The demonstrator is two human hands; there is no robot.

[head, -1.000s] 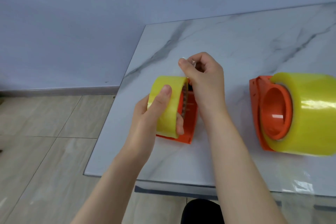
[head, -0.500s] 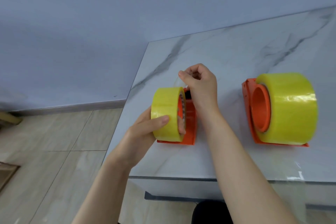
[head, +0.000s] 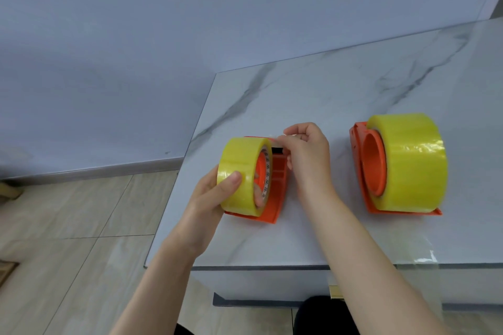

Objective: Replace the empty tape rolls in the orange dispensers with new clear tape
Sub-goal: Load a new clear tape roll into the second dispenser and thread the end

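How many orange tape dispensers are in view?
2. One dispenser stands near the table's left edge, its tape roll held by the left hand while the right hand pinches its tape end. The other dispenser stands alone at right, carrying a wider roll. None seem hidden.

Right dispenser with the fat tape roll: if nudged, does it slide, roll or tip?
Probably slides rather than rolls: the tape roll sits on the orange dispenser, whose flat edge lies on the table. It is likely heavy for its size, as the winding looks thick. The table looks glossy, so it may give little grip.
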